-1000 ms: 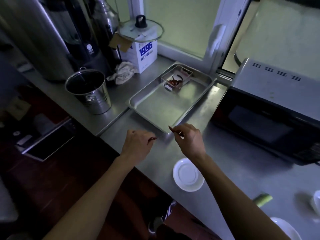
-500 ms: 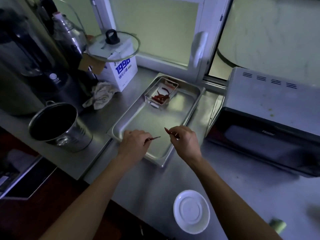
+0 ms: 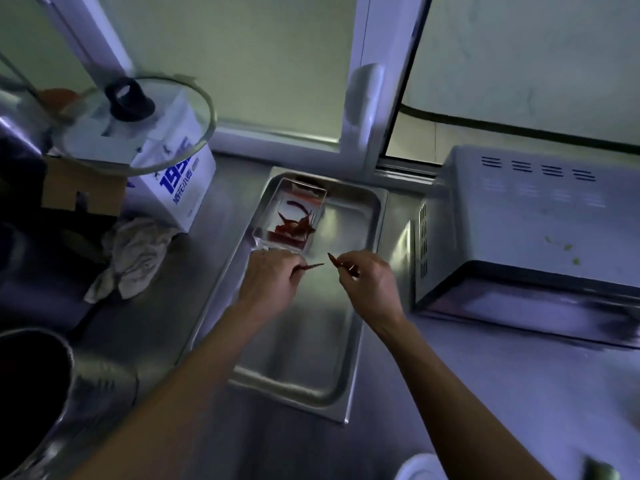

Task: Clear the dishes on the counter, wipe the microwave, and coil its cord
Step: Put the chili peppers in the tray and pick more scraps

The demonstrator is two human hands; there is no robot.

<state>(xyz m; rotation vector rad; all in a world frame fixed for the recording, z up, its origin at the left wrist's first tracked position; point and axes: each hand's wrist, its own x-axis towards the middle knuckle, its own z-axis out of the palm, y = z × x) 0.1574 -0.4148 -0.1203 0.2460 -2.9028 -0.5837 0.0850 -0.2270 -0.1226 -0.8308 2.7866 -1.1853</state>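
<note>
Dried chillies carried toward the far dish

Left hand and right hand each pinch a chilli: light, brittle, best held mid-stem.

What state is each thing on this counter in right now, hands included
Left hand: pinching a dried chili over the tray.
Right hand: pinching another dried chili.
Small clear container: open, holding red chilies, standing in the tray's far corner.
Metal tray: otherwise bare.
Microwave: greenish crumbs on its top; whether its door is shut cannot be told.
Glass lid: resting on the white box.
Rag: crumpled.
Metal bucket: uncovered.
</note>
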